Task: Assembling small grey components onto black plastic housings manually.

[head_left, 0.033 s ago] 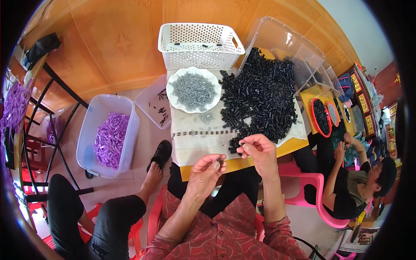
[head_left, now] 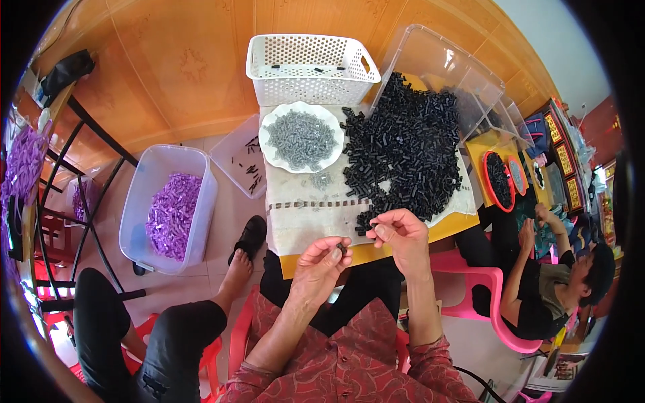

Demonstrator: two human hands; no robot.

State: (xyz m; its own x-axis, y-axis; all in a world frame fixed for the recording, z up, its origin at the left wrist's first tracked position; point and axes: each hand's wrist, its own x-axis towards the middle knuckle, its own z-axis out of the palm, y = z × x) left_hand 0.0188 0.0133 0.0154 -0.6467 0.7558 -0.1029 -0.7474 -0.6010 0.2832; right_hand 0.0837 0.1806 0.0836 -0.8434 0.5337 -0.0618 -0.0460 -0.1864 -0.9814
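Observation:
My left hand (head_left: 321, 263) is closed in a pinch on a small dark plastic piece (head_left: 342, 248), held just over the table's front edge. Across from it, my right hand (head_left: 405, 240) has thumb and forefinger pressed together. Whatever is at its fingertips cannot be told from the dark parts behind. Those fingertips are beside the near tip of a large heap of small black plastic pieces (head_left: 410, 148). A white scalloped plate (head_left: 269, 158) full of small clear grey parts stands to the heap's left, with a few such parts spilled on the cloth (head_left: 289, 221).
Behind the plate is a white perforated basket (head_left: 309, 91); a clear bin (head_left: 470, 50) lies tipped behind the heap. A tub (head_left: 131, 221) of purple pieces is on the floor at left. Another person's legs (head_left: 181, 342) are at left; a seated person (head_left: 544, 289) works at right.

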